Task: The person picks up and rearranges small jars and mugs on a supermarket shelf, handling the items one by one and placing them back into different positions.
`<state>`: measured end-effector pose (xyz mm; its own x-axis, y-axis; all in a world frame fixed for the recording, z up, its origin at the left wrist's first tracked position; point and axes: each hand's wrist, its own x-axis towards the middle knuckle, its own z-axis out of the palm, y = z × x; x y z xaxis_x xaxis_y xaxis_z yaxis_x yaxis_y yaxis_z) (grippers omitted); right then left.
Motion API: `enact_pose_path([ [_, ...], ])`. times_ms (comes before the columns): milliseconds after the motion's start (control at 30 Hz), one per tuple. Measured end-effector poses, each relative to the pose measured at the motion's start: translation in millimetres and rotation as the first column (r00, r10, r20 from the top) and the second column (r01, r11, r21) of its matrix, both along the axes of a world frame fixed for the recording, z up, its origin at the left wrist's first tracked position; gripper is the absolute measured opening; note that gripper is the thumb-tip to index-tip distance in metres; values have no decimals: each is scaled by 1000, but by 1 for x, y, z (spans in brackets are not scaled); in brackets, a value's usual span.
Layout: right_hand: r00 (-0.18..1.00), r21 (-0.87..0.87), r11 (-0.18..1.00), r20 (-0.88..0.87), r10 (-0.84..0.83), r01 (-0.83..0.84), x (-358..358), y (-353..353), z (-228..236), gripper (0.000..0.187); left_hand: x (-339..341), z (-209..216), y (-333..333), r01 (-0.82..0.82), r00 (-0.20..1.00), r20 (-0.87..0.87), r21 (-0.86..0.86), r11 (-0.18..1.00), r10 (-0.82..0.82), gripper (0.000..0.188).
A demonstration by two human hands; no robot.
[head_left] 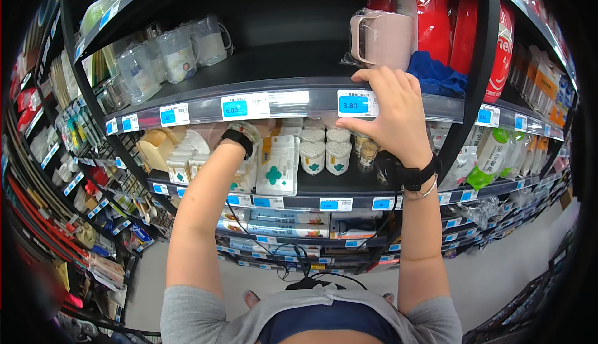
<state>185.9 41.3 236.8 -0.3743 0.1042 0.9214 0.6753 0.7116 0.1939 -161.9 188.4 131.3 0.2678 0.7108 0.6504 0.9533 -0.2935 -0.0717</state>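
My left hand (237, 137), with a black band at the wrist, reaches in under the upper shelf's front edge, and its fingers are hidden there. Near it are white packets (278, 168) with green clover marks and a patterned, round-looking item. My right hand (393, 104) is at the upper shelf's label strip (299, 104). Its thumb is spread from its fingers around a blue-and-white price tag (356, 103), with nothing held between them. Behind those fingers stands a pale pink mug (387, 37) in clear wrap. Below are tubs of cotton swabs (313, 156) and a small jar (366, 157).
Clear plastic cups (177, 54) stand on the upper shelf's left side. Red packages (433, 20) and a blue cloth (438, 73) are at its right. Beige dishes (154, 149) sit lower left. A black upright (476, 38) divides the shelving. Black cables (299, 253) hang before me.
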Motion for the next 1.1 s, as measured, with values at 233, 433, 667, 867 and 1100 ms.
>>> enact_pose_path([
  [233,1000,-49,999,17,-20,21,2,-2,2,60,5,22,-28,-112,993,-51,-182,977,105,37],
  [433,1000,-28,999,22,-19,19,-1,-3,2,60,16,39,-93,27,1000,15,-118,993,-26,29],
  [667,999,-3,999,34,-41,41,-3,-3,1,62,36,34,-171,56,994,-94,1,998,-55,62],
  [867,995,-38,996,59,-80,83,-2,-5,2,60,50,26,-249,401,915,-33,145,904,-401,85],
  [1100,995,125,989,56,-86,79,-10,-41,0,54,77,-27,-294,372,926,-222,385,845,-307,50],
])
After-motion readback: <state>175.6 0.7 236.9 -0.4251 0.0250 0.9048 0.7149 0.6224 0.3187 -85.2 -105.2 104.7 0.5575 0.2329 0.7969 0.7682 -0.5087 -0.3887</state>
